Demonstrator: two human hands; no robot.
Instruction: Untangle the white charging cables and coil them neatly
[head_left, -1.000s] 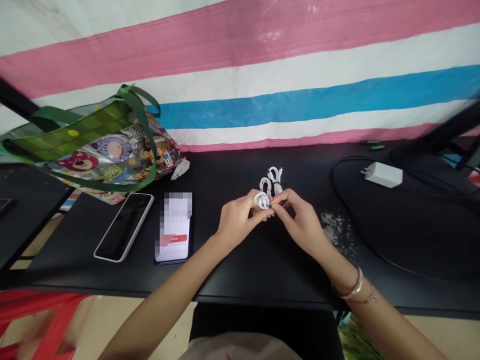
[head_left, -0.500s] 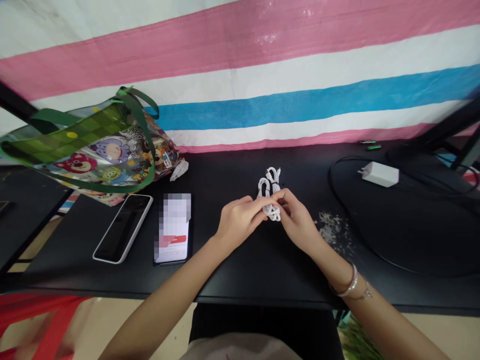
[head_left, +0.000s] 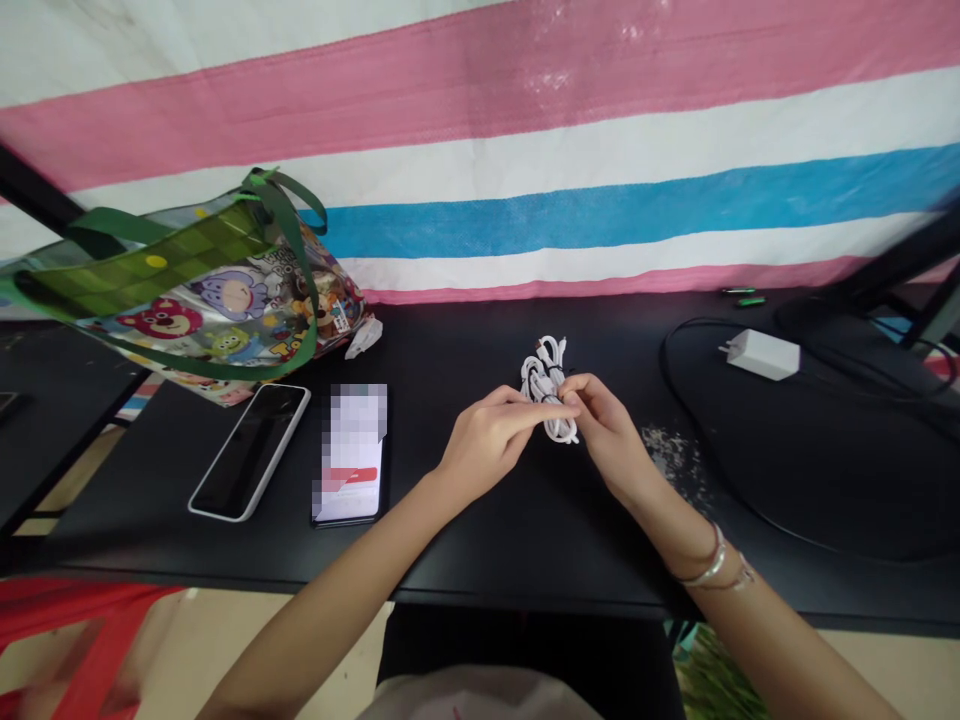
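A white USB charging cable (head_left: pixel 535 376), coiled into loops with dark ties around them, lies between my hands over the black table. My left hand (head_left: pixel 491 432) grips the near part of the coil from the left, its index finger stretched across the loops toward my right thumb. On the other side, my right hand (head_left: pixel 606 432) pinches at the coil's right edge with thumb and index finger. The fingers hide part of the cable there. Its plug ends stick out at the far end of the bundle.
Left of my hands lie a lit phone (head_left: pixel 352 455) and a dark-screened phone in a white case (head_left: pixel 251 455). Behind them stands a green-trimmed cartoon tote bag (head_left: pixel 225 300). At right are a white power adapter (head_left: pixel 765 355), a black cord (head_left: pixel 720 470) and pale crumbs (head_left: pixel 671 455).
My left index finger has extended further right across the coil, and more of the loops show between the hands. The view has shifted slightly.
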